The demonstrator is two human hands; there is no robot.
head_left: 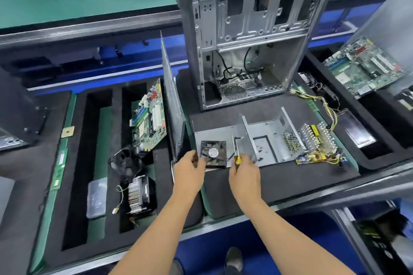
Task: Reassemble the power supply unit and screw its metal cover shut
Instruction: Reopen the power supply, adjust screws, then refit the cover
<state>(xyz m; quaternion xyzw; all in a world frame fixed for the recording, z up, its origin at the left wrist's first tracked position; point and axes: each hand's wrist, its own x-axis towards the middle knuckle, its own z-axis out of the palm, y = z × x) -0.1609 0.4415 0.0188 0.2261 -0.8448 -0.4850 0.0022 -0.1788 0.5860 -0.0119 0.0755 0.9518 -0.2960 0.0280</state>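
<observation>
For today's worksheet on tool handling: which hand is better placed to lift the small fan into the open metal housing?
Left. The left hand already grips the fan, while the right hand holds the screwdriver.

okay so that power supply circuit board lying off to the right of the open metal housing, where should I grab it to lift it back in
Probably by the bare edges of the circuit board, coming from the near right side. It lies flat on the foam mat with heatsinks and components standing on top, and the metal housing crowds its left side. Mind the yellow cable bundle trailing off behind.
</observation>
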